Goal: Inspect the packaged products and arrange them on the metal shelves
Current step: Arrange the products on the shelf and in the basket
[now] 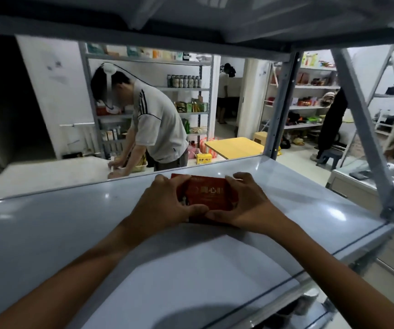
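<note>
A flat red packaged box with gold lettering lies on the grey metal shelf, near its far edge. My left hand grips the box's left side, fingers curled over the far corner and thumb along the near edge. My right hand grips the right side the same way. The two thumbs nearly meet at the box's near edge. Both forearms reach across the shelf from the bottom of the view.
Another shelf board hangs close overhead. A grey upright post and a diagonal brace stand at the right. Beyond the shelf a person bends over a white table; stocked shelves and a yellow table stand farther back.
</note>
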